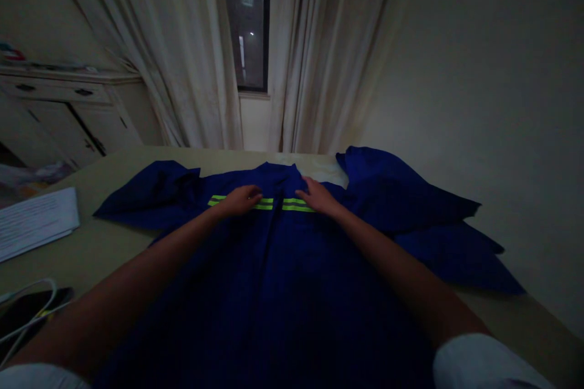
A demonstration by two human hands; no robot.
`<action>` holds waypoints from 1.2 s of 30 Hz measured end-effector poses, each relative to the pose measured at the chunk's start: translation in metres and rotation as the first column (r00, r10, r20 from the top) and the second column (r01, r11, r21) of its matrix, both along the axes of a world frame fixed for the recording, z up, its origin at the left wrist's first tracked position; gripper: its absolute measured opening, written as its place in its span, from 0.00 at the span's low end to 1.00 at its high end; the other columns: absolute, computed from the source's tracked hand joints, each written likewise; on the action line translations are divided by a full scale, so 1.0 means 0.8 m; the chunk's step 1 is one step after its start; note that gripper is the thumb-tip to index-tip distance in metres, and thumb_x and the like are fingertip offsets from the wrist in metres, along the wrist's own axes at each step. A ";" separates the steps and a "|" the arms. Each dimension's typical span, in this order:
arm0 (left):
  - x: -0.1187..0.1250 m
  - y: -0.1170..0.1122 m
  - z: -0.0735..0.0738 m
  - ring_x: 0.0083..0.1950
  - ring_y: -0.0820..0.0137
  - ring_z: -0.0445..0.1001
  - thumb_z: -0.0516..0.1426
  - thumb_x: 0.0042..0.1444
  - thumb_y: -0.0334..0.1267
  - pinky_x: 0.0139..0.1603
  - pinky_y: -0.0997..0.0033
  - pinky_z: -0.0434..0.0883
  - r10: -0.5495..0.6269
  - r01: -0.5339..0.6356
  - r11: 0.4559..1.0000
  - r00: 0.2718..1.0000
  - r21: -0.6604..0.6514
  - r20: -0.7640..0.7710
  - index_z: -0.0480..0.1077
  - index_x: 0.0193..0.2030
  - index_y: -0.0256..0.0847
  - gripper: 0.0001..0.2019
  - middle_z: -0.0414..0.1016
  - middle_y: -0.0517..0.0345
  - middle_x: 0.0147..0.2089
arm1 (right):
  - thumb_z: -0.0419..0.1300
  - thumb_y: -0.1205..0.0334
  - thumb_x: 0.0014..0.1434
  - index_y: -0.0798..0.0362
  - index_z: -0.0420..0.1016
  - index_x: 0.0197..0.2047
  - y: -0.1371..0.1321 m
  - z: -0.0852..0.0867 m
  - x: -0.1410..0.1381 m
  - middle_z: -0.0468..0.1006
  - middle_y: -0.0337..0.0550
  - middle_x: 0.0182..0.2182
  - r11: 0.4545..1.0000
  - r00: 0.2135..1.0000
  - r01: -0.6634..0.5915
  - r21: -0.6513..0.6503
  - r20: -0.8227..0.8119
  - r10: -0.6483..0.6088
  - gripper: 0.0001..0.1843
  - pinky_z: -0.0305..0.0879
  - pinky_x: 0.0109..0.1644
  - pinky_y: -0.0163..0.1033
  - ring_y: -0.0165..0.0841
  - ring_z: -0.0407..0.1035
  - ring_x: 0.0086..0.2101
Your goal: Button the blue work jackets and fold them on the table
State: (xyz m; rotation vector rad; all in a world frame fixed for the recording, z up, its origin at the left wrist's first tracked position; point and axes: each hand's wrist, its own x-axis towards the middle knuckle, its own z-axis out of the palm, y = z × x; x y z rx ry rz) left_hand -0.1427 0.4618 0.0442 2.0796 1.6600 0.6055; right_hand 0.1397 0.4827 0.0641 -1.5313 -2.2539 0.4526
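From the head camera, a dark blue fabric work jacket [274,267] with two bright yellow-green reflective stripes [292,205] lies spread flat on a pale beige table [104,243], its collar end towards the window and its body running back towards the person. The left hand [241,199] rests palm down on the jacket's chest, on the left part of the stripes, fingers laid loosely flat and gripping nothing. The right hand [319,196] lies just beside it on the right part of the stripes, near the collar, also flat and released, pressing the cloth. The two hands are near each other, with the jacket's middle line between them. One sleeve bunches out to the left, the other folds out to the right.

At the table's left edge lies a stack of white paper sheets [34,222], and nearer, a white cable [27,301] over a dark flat object. Behind, cream curtains [191,61] frame a dark window [249,18], and a pale cabinet [68,109] stands to the left.
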 end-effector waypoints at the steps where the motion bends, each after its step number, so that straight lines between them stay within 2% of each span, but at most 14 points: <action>1: 0.007 -0.013 -0.015 0.68 0.48 0.71 0.54 0.67 0.47 0.68 0.45 0.66 -0.023 0.021 1.000 0.992 -0.014 -0.122 0.70 0.67 0.43 0.25 0.72 0.41 0.68 | 0.58 0.47 0.69 0.58 0.55 0.76 -0.023 -0.017 0.000 0.63 0.62 0.71 1.000 0.997 -0.029 -0.009 0.070 0.029 0.39 0.54 0.72 0.55 0.50 0.58 0.70; 4: 0.030 -0.039 -0.049 0.79 0.39 0.50 0.50 0.69 0.55 0.71 0.24 0.48 0.018 -0.002 0.999 0.948 0.051 -0.317 0.61 0.74 0.56 0.29 0.54 0.49 0.79 | 0.53 0.32 0.67 0.54 0.47 0.79 -0.076 -0.058 -0.007 0.54 0.61 0.74 0.999 0.982 -0.028 -0.024 0.184 0.032 0.49 0.42 0.74 0.65 0.55 0.47 0.73; 7: 0.042 -0.034 -0.058 0.80 0.38 0.43 0.46 0.71 0.57 0.70 0.19 0.40 0.032 0.001 0.996 0.929 0.088 -0.370 0.54 0.77 0.60 0.30 0.47 0.50 0.81 | 0.50 0.27 0.66 0.53 0.38 0.80 -0.076 -0.068 -0.014 0.50 0.61 0.76 0.999 0.976 -0.006 -0.039 0.219 0.014 0.55 0.37 0.74 0.67 0.54 0.42 0.74; 11: 0.045 0.005 -0.053 0.80 0.37 0.44 0.44 0.70 0.57 0.69 0.18 0.41 0.065 -0.037 0.996 0.928 0.083 -0.367 0.53 0.78 0.58 0.31 0.48 0.49 0.81 | 0.51 0.28 0.67 0.51 0.36 0.80 -0.015 -0.059 -0.014 0.50 0.61 0.76 0.998 0.973 -0.035 -0.055 0.226 0.046 0.53 0.39 0.74 0.67 0.53 0.43 0.74; 14: 0.049 0.028 -0.050 0.80 0.37 0.45 0.44 0.69 0.58 0.70 0.18 0.41 0.135 -0.105 0.989 0.932 0.107 -0.337 0.56 0.77 0.58 0.31 0.50 0.48 0.81 | 0.53 0.31 0.68 0.51 0.40 0.80 0.027 -0.051 -0.011 0.55 0.60 0.74 0.998 0.973 -0.065 -0.007 0.220 0.065 0.51 0.45 0.73 0.61 0.51 0.51 0.72; 16: 0.053 0.034 -0.049 0.79 0.37 0.45 0.45 0.69 0.58 0.70 0.18 0.41 0.173 -0.142 0.983 0.929 0.116 -0.326 0.57 0.76 0.57 0.31 0.51 0.48 0.80 | 0.52 0.33 0.70 0.54 0.45 0.79 0.041 -0.047 -0.015 0.59 0.60 0.73 0.997 0.970 -0.065 0.042 0.237 0.054 0.47 0.48 0.73 0.58 0.50 0.56 0.70; 20: 0.056 0.033 -0.048 0.79 0.37 0.48 0.43 0.71 0.53 0.69 0.17 0.42 0.181 -0.148 0.981 0.927 0.124 -0.329 0.58 0.76 0.53 0.30 0.52 0.46 0.80 | 0.50 0.39 0.73 0.58 0.58 0.74 0.039 -0.036 -0.050 0.64 0.60 0.70 0.973 0.967 -0.095 0.209 0.253 0.040 0.38 0.45 0.73 0.56 0.50 0.58 0.69; 22: 0.054 0.031 -0.048 0.78 0.38 0.49 0.43 0.71 0.49 0.70 0.19 0.43 0.186 -0.148 0.979 0.929 0.139 -0.319 0.58 0.76 0.50 0.29 0.54 0.45 0.79 | 0.50 0.44 0.74 0.54 0.62 0.72 0.034 -0.031 -0.073 0.68 0.55 0.68 0.953 0.966 -0.205 0.224 0.202 0.160 0.32 0.50 0.71 0.51 0.45 0.61 0.67; 24: 0.052 0.031 -0.048 0.78 0.40 0.50 0.44 0.70 0.45 0.71 0.21 0.44 0.195 -0.157 0.977 0.931 0.145 -0.308 0.58 0.76 0.49 0.29 0.54 0.46 0.79 | 0.53 0.48 0.74 0.50 0.62 0.72 0.033 -0.028 -0.089 0.76 0.49 0.62 0.941 0.952 -0.294 0.169 0.144 0.271 0.28 0.57 0.66 0.47 0.42 0.68 0.61; 26: 0.051 0.030 -0.048 0.78 0.43 0.51 0.45 0.70 0.42 0.72 0.22 0.44 0.194 -0.155 0.977 0.934 0.149 -0.300 0.58 0.76 0.49 0.28 0.55 0.48 0.79 | 0.57 0.52 0.72 0.49 0.63 0.70 0.037 -0.028 -0.096 0.82 0.45 0.53 0.957 0.960 -0.267 0.116 0.118 0.253 0.27 0.60 0.62 0.48 0.42 0.72 0.55; 28: 0.052 0.030 -0.047 0.79 0.46 0.52 0.45 0.69 0.40 0.73 0.22 0.41 0.176 -0.133 0.978 0.940 0.162 -0.292 0.59 0.75 0.49 0.28 0.56 0.49 0.79 | 0.61 0.56 0.67 0.49 0.66 0.67 0.041 -0.029 -0.096 0.83 0.44 0.49 0.980 0.981 -0.169 0.104 0.114 0.157 0.27 0.60 0.60 0.49 0.44 0.73 0.53; 30: 0.053 0.030 -0.045 0.78 0.49 0.54 0.45 0.69 0.38 0.74 0.24 0.40 0.146 -0.098 0.980 0.947 0.174 -0.286 0.58 0.75 0.48 0.28 0.57 0.49 0.78 | 0.62 0.60 0.63 0.48 0.65 0.68 0.043 -0.031 -0.095 0.81 0.45 0.53 0.981 0.986 -0.147 0.125 0.096 0.136 0.31 0.61 0.59 0.50 0.45 0.71 0.54; 33: 0.053 0.029 -0.043 0.75 0.51 0.61 0.46 0.67 0.34 0.76 0.32 0.46 0.168 -0.118 0.975 0.945 0.186 -0.282 0.58 0.75 0.41 0.29 0.60 0.42 0.76 | 0.59 0.62 0.62 0.46 0.63 0.70 0.041 -0.035 -0.098 0.75 0.45 0.62 0.953 0.965 -0.261 0.157 0.074 0.252 0.33 0.59 0.60 0.51 0.45 0.67 0.57; 36: 0.051 0.029 -0.042 0.71 0.53 0.67 0.47 0.65 0.31 0.75 0.43 0.52 0.256 -0.201 0.956 0.926 0.212 -0.277 0.58 0.74 0.33 0.29 0.67 0.37 0.72 | 0.55 0.62 0.65 0.46 0.67 0.66 0.043 -0.038 -0.099 0.81 0.45 0.53 0.961 0.972 -0.236 0.145 0.048 0.231 0.26 0.57 0.61 0.53 0.45 0.69 0.55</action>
